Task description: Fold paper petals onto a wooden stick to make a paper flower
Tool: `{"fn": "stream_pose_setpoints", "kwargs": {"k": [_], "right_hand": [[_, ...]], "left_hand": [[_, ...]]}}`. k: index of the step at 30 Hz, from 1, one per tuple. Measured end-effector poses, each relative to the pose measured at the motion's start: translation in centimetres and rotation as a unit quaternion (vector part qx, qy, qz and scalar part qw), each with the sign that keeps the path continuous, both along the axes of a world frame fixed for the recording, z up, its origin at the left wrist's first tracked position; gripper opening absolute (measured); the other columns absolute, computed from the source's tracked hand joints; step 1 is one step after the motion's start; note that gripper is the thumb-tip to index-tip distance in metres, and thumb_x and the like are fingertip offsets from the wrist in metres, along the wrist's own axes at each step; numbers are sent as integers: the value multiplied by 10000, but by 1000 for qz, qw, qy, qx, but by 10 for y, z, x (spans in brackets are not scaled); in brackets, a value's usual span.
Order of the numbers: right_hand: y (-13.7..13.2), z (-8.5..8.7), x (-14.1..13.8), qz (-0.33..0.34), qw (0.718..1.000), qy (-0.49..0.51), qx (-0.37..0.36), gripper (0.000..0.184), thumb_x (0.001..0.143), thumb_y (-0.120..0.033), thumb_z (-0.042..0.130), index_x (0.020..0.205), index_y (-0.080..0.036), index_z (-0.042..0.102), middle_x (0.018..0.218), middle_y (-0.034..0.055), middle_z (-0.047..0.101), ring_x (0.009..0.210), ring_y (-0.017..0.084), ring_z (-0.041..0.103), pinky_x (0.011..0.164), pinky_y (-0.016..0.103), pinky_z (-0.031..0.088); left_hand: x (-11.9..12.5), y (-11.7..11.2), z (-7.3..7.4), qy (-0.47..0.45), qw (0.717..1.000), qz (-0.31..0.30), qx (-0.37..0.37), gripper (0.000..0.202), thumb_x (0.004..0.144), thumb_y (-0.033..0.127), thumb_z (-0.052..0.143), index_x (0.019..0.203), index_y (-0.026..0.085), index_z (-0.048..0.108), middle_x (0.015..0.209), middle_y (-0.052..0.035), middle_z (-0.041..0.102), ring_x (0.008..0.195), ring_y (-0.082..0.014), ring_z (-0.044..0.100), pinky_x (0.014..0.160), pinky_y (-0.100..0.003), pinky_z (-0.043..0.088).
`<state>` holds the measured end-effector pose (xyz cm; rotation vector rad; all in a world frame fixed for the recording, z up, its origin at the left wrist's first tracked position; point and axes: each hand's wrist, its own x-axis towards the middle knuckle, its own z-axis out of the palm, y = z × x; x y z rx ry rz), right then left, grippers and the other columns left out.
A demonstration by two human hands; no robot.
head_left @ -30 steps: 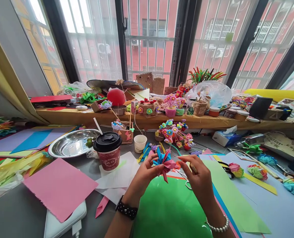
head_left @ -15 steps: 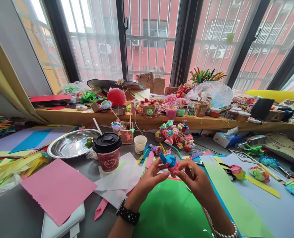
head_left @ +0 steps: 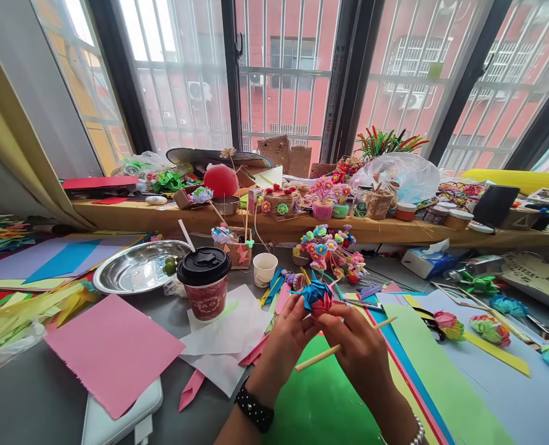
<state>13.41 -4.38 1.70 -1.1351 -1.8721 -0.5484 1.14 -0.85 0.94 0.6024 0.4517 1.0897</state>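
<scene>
A folded blue and pink paper flower [head_left: 316, 295] is pinched between both hands above the table's middle. My left hand [head_left: 289, 339], with a black watch on the wrist, grips the flower from the left and below. My right hand [head_left: 360, 352] closes on the flower's right side and also carries a thin wooden stick [head_left: 341, 345] that pokes out to both sides. Under the hands lies a green sheet [head_left: 325, 402].
A red paper cup with black lid [head_left: 205, 281], a steel dish [head_left: 135, 267], a pink sheet [head_left: 112, 347] and white papers lie to the left. Finished paper flowers [head_left: 490, 329], coloured sheets and scissors lie right. A cluttered wooden sill [head_left: 130, 215] runs behind.
The flower's spread petals have been gathered into a tight ball. Both hands rose slightly and turned, and the wooden stick in the right hand now shows.
</scene>
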Motion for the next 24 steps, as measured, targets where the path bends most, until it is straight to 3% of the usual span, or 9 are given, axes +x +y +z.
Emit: {"fn": "stream_pose_setpoints", "kwargs": {"k": [5,11,15,24], "right_hand": [[0,-4,-1,-24,999,-6,21,136,824,-173,459,790,-193,589,767,55,616,696,154,585,579,243,457],[0,-4,-2,-20,998,-17,57,119,824,-141,464,810,-185,574,755,54,627,727,150,588,633,245,462],[-1,-5,-4,19,996,-5,84,54,799,-141,525,796,-162,574,726,45,621,720,145,582,653,240,460],[-3,-8,-3,34,995,9,89,45,763,-112,573,777,-154,582,740,59,631,682,154,580,635,260,457]], "left_hand": [[9,-5,-2,-59,997,-17,-40,232,721,335,596,870,163,553,772,-10,615,651,-80,567,643,-189,448],[3,-5,5,-59,997,-37,-22,269,768,365,521,806,113,607,771,-52,642,692,-118,581,712,-228,442],[-3,-7,12,-56,998,-11,-9,208,770,302,533,835,121,613,792,-49,649,765,-138,581,723,-232,427],[-4,-11,15,-56,998,16,-21,146,724,276,590,786,145,609,764,-21,629,714,-118,565,653,-208,424]]}}
